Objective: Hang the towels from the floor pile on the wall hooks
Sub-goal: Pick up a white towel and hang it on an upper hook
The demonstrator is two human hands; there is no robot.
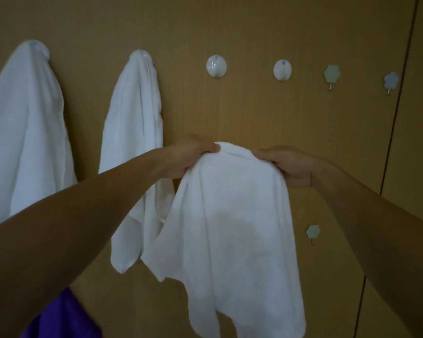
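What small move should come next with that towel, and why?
Probably lift the held towel up onto the bare round hook right above it. The left hand and right hand grip its top edge just below that hook, and two hung towels take the spots further left.

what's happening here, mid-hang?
A person holds a white terry towel up in front of a tan wood-grain wall, the left hand and right hand each gripping its top edge. Two white towels already hang on the wall: the far-left towel and the second towel. The held towel sits below the round white hook, which is bare, as is the next round white hook. Nothing is on it yet.
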